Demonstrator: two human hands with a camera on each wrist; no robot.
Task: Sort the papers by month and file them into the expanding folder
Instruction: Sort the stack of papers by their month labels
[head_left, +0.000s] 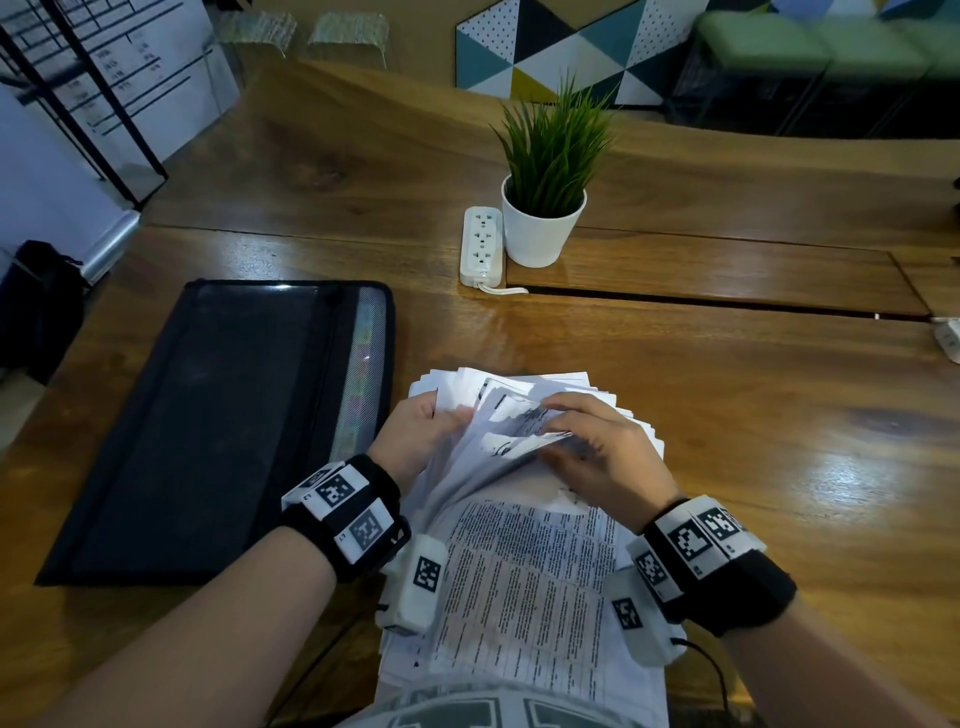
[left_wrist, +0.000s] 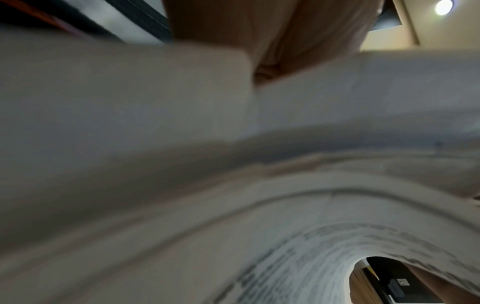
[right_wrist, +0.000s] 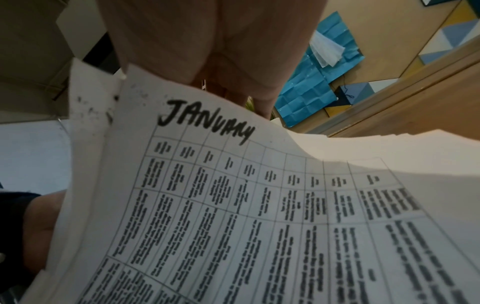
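A stack of printed papers (head_left: 524, 582) lies at the table's near edge, its far ends lifted and fanned. My left hand (head_left: 423, 428) grips the raised sheets from the left, fingers curled round their edges. My right hand (head_left: 587, 441) pinches the far corners of a few sheets and bends them up. In the right wrist view the bent sheet (right_wrist: 233, 205) is a printed table headed JANUARY in marker. The left wrist view is filled by blurred curved papers (left_wrist: 233, 164) below my left hand (left_wrist: 272, 37). The black expanding folder (head_left: 218, 431) lies flat to the left, coloured tabs along its right side.
A white potted plant (head_left: 545, 208) and a white power strip (head_left: 482, 247) stand beyond the papers at mid-table. A dark slot (head_left: 727, 304) runs across the wooden table (head_left: 753, 441) to the right. A black bag (head_left: 36, 306) sits off the table's left edge.
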